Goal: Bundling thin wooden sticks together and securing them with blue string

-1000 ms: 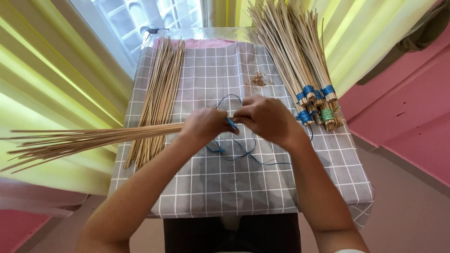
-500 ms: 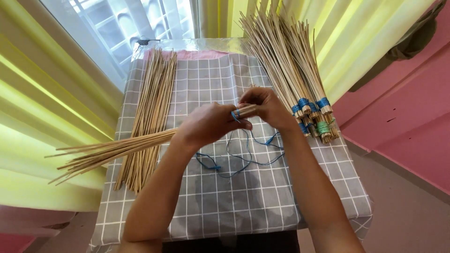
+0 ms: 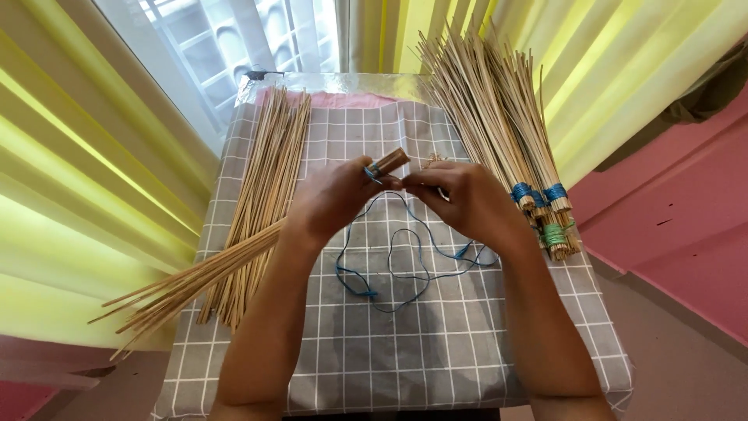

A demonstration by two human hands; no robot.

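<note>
My left hand (image 3: 335, 199) grips a bundle of thin tan sticks (image 3: 195, 277) near its cut end, which pokes out above my fingers; the long ends fan out past the table's left edge. My right hand (image 3: 460, 199) pinches a thin blue string (image 3: 405, 257) right beside that cut end, where a few turns of string wrap the bundle. The rest of the string lies in loose loops on the grey checked cloth (image 3: 389, 343) below both hands.
A loose pile of sticks (image 3: 269, 168) lies along the table's left side. Several tied bundles (image 3: 506, 132) with blue and green bindings lie at the right. Yellow curtains hang left and behind, a window at the back, pink surfaces right.
The bundle has swung so its long ends point lower left and its cut end points up right. Both hands moved slightly farther up the table; the string loops shifted.
</note>
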